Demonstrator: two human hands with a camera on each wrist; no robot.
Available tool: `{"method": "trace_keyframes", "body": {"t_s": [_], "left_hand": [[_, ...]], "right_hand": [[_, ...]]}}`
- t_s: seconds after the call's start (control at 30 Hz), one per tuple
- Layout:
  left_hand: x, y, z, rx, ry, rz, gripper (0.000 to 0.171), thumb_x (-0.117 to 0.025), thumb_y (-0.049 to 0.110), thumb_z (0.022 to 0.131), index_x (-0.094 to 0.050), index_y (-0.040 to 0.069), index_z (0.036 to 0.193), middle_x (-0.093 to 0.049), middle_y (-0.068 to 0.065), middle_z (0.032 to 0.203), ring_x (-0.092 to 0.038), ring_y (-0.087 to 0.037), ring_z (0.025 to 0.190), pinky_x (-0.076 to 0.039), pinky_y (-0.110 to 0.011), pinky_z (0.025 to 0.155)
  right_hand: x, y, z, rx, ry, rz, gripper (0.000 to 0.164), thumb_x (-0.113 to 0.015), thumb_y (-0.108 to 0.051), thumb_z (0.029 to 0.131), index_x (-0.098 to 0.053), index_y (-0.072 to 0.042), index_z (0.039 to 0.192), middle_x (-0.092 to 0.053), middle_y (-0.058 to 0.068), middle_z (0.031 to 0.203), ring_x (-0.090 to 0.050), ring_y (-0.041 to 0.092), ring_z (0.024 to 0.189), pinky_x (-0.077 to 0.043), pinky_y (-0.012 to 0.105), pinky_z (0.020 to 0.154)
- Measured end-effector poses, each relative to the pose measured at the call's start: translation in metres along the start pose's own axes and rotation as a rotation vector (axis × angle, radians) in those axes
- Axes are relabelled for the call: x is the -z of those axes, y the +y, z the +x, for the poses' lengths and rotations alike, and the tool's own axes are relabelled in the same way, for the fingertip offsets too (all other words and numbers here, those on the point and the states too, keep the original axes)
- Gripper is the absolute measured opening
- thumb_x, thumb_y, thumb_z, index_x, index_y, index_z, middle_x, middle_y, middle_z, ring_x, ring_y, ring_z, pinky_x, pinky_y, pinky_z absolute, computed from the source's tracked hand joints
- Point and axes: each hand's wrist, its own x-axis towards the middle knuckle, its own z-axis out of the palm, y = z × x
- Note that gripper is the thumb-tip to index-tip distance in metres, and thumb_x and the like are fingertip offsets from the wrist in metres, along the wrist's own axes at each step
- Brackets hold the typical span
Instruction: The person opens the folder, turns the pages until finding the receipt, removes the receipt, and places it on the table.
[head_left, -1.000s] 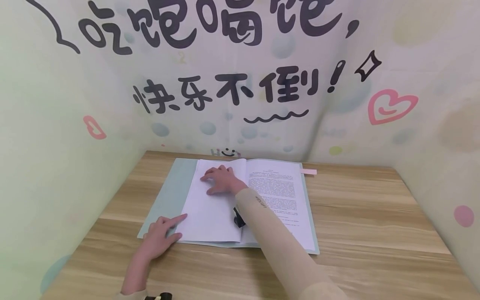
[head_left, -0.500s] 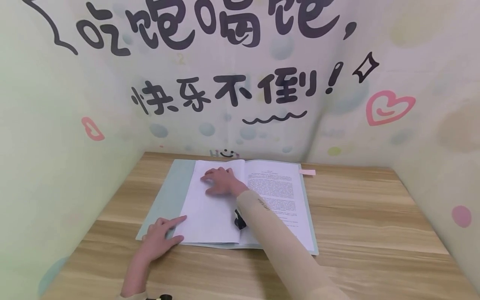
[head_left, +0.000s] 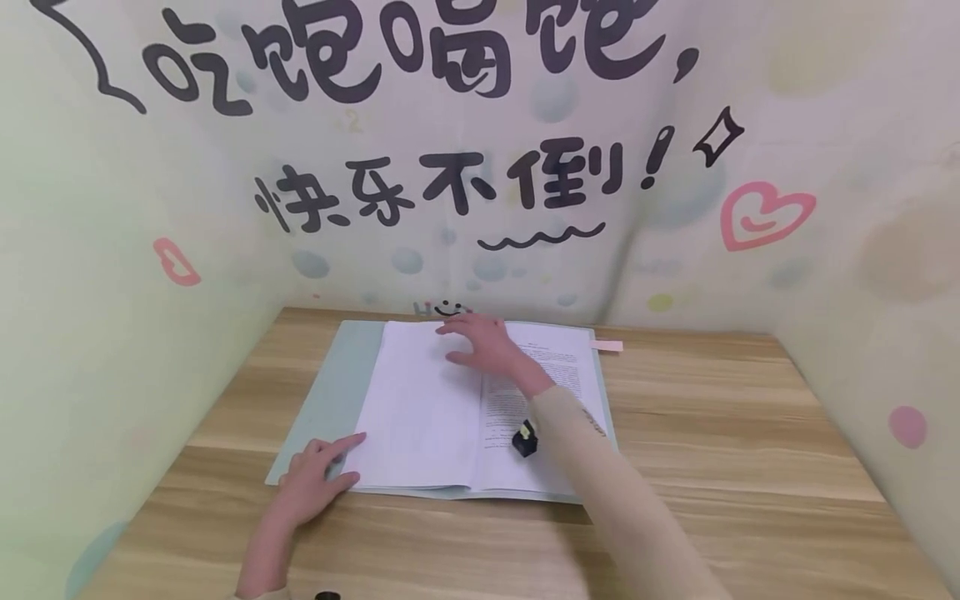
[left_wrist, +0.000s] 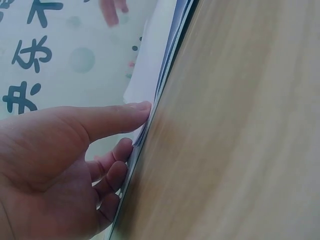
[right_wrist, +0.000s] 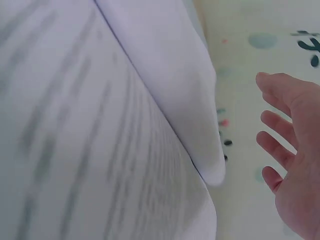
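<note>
An open document folder [head_left: 318, 408] with a light blue cover lies on the wooden table. Its left page [head_left: 420, 417] looks blank and its right page [head_left: 510, 404] carries printed text. My left hand [head_left: 309, 483] rests at the lower left corner of the blank page, index finger and thumb extended onto its edge. In the left wrist view, the thumb of that hand [left_wrist: 60, 150] lies on the paper edge while the other fingers bend loosely. My right hand [head_left: 487, 343] is over the upper middle of the pages, fingers spread. The right wrist view shows this hand [right_wrist: 300, 150] raised above the paper and holding nothing.
A pink tab [head_left: 607, 346] sticks out from the folder's right edge. Behind the wooden table [head_left: 697, 433] stands a wall [head_left: 420, 275] with large black writing, and side walls close in on both sides. A black wrist device [head_left: 525, 440] sits under the right sleeve.
My right hand has lifted off the blank page and moved right and slightly back, towards the fold. The left hand stays at the page corner. The head view has shifted slightly.
</note>
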Motion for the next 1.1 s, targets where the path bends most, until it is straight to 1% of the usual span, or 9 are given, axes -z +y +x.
{"method": "trace_keyframes", "body": {"t_s": [0.07,0.2,0.3,0.43,0.6,0.77,0.93,1.1], "left_hand": [[0.0,-0.001,0.0,0.003,-0.004,0.002,0.054,-0.07,0.028,0.09,-0.054,0.026,0.141,-0.053,-0.013,0.116,-0.048,-0.032,0.102,-0.034,-0.039,0.074],[-0.001,-0.003,0.0,0.006,-0.012,0.0,0.054,-0.07,0.028,0.091,-0.053,0.025,0.142,-0.052,-0.013,0.117,-0.047,-0.032,0.101,-0.034,-0.039,0.074],[0.0,-0.002,0.0,0.007,-0.012,0.002,0.053,-0.069,0.026,0.091,-0.053,0.025,0.142,-0.052,-0.013,0.116,-0.047,-0.032,0.101,-0.035,-0.04,0.074],[0.001,-0.002,0.0,0.008,-0.012,0.004,0.053,-0.068,0.024,0.092,-0.052,0.025,0.142,-0.052,-0.012,0.115,-0.047,-0.032,0.1,-0.035,-0.041,0.074],[0.001,-0.001,0.0,0.007,-0.014,0.002,0.053,-0.068,0.024,0.092,-0.052,0.025,0.142,-0.052,-0.011,0.114,-0.046,-0.032,0.1,-0.036,-0.041,0.074],[0.001,0.0,0.0,0.007,-0.017,-0.009,0.052,-0.068,0.023,0.091,-0.053,0.023,0.141,-0.053,-0.009,0.112,-0.046,-0.031,0.1,-0.035,-0.041,0.074],[0.002,0.001,0.0,0.004,-0.019,-0.013,0.053,-0.069,0.024,0.091,-0.053,0.023,0.141,-0.053,-0.009,0.112,-0.046,-0.031,0.1,-0.036,-0.041,0.074],[0.002,0.002,0.0,0.002,-0.017,-0.013,0.053,-0.069,0.025,0.09,-0.054,0.023,0.141,-0.054,-0.01,0.113,-0.047,-0.033,0.102,-0.038,-0.044,0.075]], "right_hand": [[0.008,0.008,-0.008,-0.013,0.038,0.043,0.044,-0.066,-0.031,0.094,-0.058,-0.024,0.137,-0.05,0.002,0.15,-0.04,0.026,0.143,-0.027,0.057,0.109],[0.023,0.028,-0.025,-0.038,0.108,0.104,0.043,-0.067,-0.027,0.094,-0.059,-0.022,0.136,-0.051,0.004,0.149,-0.04,0.028,0.141,-0.025,0.059,0.11],[0.033,0.043,-0.037,-0.063,0.153,0.119,0.042,-0.066,-0.027,0.094,-0.059,-0.021,0.135,-0.052,0.004,0.148,-0.041,0.03,0.139,-0.026,0.058,0.109],[0.046,0.061,-0.053,-0.105,0.196,0.13,0.043,-0.065,-0.03,0.095,-0.057,-0.02,0.137,-0.051,0.005,0.148,-0.041,0.032,0.139,-0.024,0.06,0.111],[0.056,0.084,-0.071,-0.124,0.251,0.158,0.045,-0.065,-0.025,0.095,-0.056,-0.015,0.137,-0.051,0.009,0.147,-0.041,0.033,0.139,-0.026,0.059,0.113],[0.062,0.103,-0.09,-0.175,0.279,0.193,0.045,-0.064,-0.022,0.096,-0.055,-0.01,0.138,-0.049,0.012,0.148,-0.039,0.035,0.14,-0.028,0.056,0.115],[0.061,0.121,-0.107,-0.214,0.318,0.214,0.047,-0.064,-0.018,0.095,-0.053,-0.006,0.139,-0.05,0.017,0.145,-0.046,0.039,0.131,-0.035,0.056,0.109],[0.059,0.136,-0.123,-0.257,0.323,0.256,0.051,-0.064,-0.016,0.095,-0.049,-0.004,0.142,-0.049,0.021,0.144,-0.047,0.045,0.128,-0.036,0.058,0.108]]}}
